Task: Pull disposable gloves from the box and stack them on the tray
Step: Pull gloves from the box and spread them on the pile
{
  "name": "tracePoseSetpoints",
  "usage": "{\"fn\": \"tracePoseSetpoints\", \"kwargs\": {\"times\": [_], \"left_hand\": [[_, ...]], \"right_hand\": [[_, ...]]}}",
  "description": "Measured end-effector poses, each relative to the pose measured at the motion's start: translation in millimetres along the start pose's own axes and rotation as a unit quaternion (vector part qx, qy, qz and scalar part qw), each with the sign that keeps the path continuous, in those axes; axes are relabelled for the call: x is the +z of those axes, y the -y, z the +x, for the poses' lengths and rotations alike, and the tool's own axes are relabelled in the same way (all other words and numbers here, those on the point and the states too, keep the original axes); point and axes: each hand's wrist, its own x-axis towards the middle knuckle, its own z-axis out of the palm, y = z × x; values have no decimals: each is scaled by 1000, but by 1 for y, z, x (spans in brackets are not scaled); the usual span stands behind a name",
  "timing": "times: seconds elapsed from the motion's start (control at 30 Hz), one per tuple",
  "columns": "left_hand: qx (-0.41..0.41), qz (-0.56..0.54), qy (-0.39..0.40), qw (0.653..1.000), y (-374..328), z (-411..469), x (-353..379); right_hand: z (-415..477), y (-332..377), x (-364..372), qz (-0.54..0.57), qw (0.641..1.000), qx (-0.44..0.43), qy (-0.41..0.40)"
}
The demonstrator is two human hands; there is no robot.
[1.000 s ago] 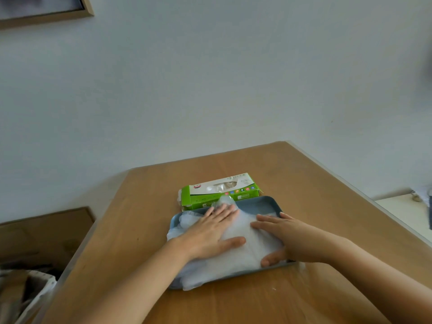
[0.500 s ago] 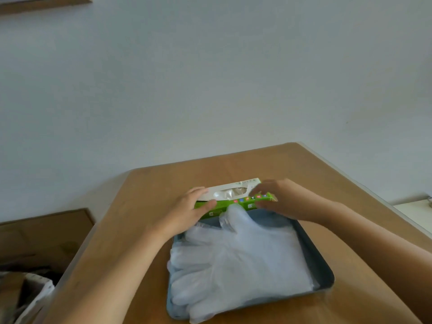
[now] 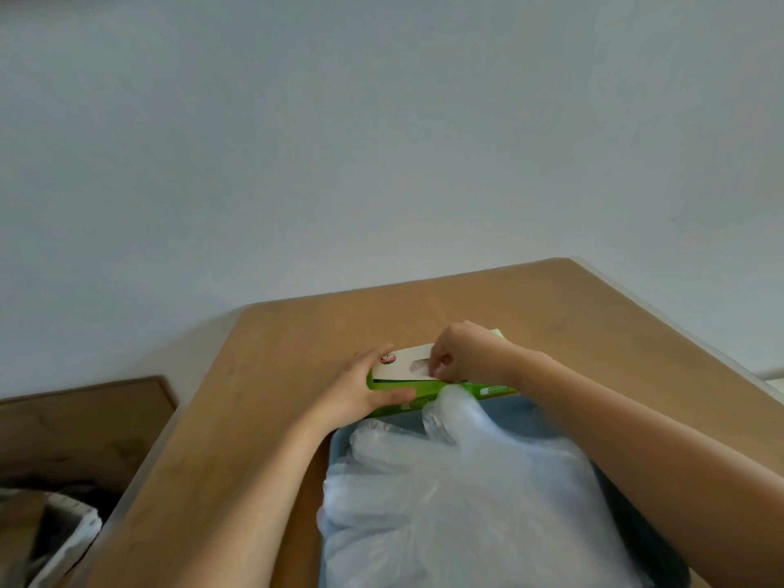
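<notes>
Head view, looking down over both forearms.

The green-and-white cardboard glove box [image 3: 401, 367] lies flat on the brown wooden table [image 3: 297, 354], long side toward me, touching the far edge of the blue-grey plastic tray [image 3: 515, 411]. I note an oval opening in its white top, with clear film showing inside it.

My left hand [image 3: 360, 392] is clamped on the box's left end. The thumb lies along the green front face and the fingers reach over the far side, so the box is held between them.

My right hand [image 3: 466, 354] is above the box top, knuckles up. Its fingertips [image 3: 437, 369] are curled down and bunched together at the right rim of the opening. I cannot tell whether any film is caught between them, as the hand covers the contact.

The stack of clear plastic gloves [image 3: 458, 502] lies in the tray, filling most of it and spilling over the left rim. One glove finger [image 3: 449, 411] stands up from the pile's far end and leans against the box front. My right forearm crosses above the tray's right side.

Surroundings: a plain pale wall [image 3: 382, 142] stands behind the table. A dark wooden board [image 3: 85, 418] is lower left, below table level. A blurred container with a white liner [image 3: 72, 541] is in the bottom-left corner.
</notes>
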Motion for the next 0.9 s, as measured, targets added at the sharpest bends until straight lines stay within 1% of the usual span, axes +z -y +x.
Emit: {"fn": "tracePoseSetpoints", "kwargs": {"times": [0.1,0.17,0.27,0.37,0.4,0.43,0.5,0.53,0.57,0.6,0.63,0.67,0.73,0.77,0.8,0.83,0.87,0.9], "left_hand": [[4,0,8,1000,2,0,-1],[10,2,6,1000,1,-1,-1],[6,8,9,1000,1,-1,-1],[2,8,9,1000,1,-1,-2],[1,9,9,1000,0,-1,-2],[0,10,11,1000,0,-1,-2],[0,6,15,1000,-1,-1,-2],[0,5,17,1000,-1,-1,-2],[-1,3,18,1000,-1,-1,-3],[-2,2,18,1000,-1,-1,-3],[-2,2,18,1000,0,-1,-2],[-1,4,16,1000,-1,-1,-2],[0,8,12,1000,-1,0,-2],[-3,7,14,1000,-2,-1,-2],[-6,4,15,1000,-2,-1,-2],[-8,2,17,1000,-4,-3,-3],[-8,3,18,1000,-5,-4,-3],[-7,8,18,1000,-6,-5,-3]], "right_hand": [[-5,-5,7,28,999,-3,-14],[-11,-10,8,74,996,5,-38],[-17,-17,6,185,979,28,-77],[-17,-26,5,220,966,59,-124],[-15,-29,5,238,956,79,-148],[-13,-32,4,278,940,101,-171],[-12,-37,3,382,888,148,-210],[-12,-38,3,417,866,166,-220],[-12,-38,2,438,854,175,-220],[-12,-38,2,448,851,175,-211],[-13,-36,1,447,857,167,-196],[-14,-35,0,420,876,160,-174],[-17,-30,-4,307,932,135,-137],[-19,-26,-6,262,947,121,-142],[-21,-23,-8,257,947,105,-160],[-25,-18,-13,311,928,89,-185],[-30,-13,-20,412,884,75,-208],[-38,-6,-31,524,820,56,-224]]}}
